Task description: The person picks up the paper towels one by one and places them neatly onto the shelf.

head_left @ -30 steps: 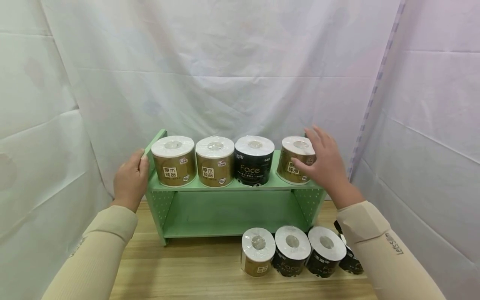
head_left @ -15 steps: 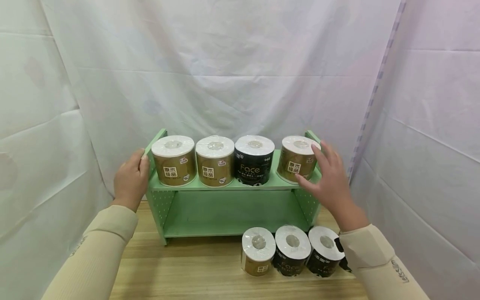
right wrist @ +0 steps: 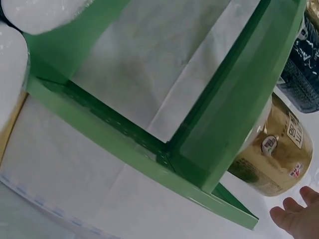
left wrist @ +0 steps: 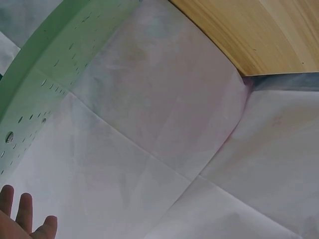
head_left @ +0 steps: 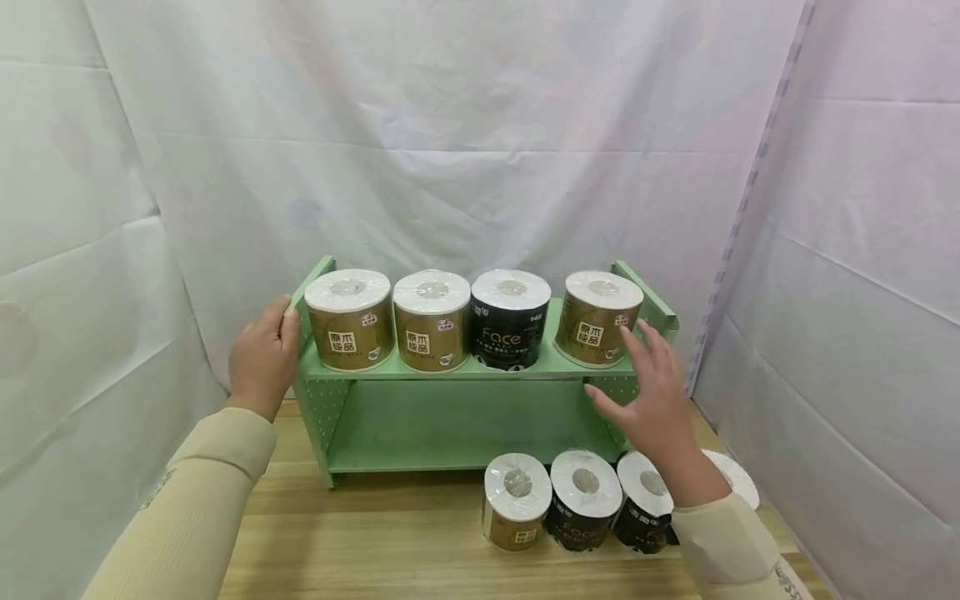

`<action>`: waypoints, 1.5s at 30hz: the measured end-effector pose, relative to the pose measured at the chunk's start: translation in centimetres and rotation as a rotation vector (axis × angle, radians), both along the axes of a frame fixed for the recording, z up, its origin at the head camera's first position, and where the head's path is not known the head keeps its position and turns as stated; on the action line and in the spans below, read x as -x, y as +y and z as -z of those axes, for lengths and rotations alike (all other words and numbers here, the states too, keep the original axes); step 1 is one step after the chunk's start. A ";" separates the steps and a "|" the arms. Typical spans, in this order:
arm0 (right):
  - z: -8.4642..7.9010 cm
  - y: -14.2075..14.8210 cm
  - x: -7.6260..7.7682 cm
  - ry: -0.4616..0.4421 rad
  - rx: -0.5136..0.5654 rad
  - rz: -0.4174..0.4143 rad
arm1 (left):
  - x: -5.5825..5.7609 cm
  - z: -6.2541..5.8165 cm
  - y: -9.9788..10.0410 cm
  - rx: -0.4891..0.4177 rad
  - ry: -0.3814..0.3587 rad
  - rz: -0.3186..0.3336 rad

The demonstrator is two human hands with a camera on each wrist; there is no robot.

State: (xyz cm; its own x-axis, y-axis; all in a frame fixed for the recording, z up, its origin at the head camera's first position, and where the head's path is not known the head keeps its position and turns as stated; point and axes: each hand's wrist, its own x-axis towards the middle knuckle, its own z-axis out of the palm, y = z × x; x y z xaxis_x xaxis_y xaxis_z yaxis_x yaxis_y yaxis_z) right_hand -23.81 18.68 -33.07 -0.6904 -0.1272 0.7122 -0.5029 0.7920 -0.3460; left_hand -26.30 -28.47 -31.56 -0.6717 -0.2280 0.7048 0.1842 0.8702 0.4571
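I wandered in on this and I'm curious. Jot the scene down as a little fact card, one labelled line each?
Shelf: green, on a wooden table
Up top, left to right: two gold rolls, a black roll, a gap, a fourth roll, gold
In front: four more rolls, one mostly hidden
Left hand: at the shelf's left side
Right hand: spread, holding nothing
Backdrop: white sheets

The place was a small makeshift booth (head_left: pixel 862 250); whether it stood in a home, shop or workroom could not be told. Creased white sheets (head_left: pixel 480 100) hung as walls at 9, 12 and 3 o'clock, round a wooden table (head_left: pixel 360 533) at 6 o'clock that bore a green shelf (head_left: pixel 450 425) and wrapped paper rolls (head_left: pixel 348 333).
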 end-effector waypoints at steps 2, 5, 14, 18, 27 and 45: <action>0.6 -0.1 -0.1 -0.008 0.001 0.005 | 0.0 0.0 0.1 -0.002 0.000 0.002; 1.2 -0.2 -0.4 -0.018 -0.005 0.019 | 0.0 0.0 0.2 -0.002 0.002 0.004; 3.3 -0.9 -1.8 -0.142 -0.010 0.041 | 0.0 -0.1 0.3 -0.004 0.002 0.007; 4.5 -1.4 -2.4 -0.211 0.002 0.033 | -0.1 -0.1 0.3 -0.005 -0.019 0.004; 7.3 -2.4 -3.1 -0.301 0.036 0.030 | -0.4 -0.2 0.4 -0.011 -0.038 0.006; 11.6 -6.1 -5.8 -0.348 0.120 0.106 | -0.3 -0.4 0.3 -0.009 -0.010 0.003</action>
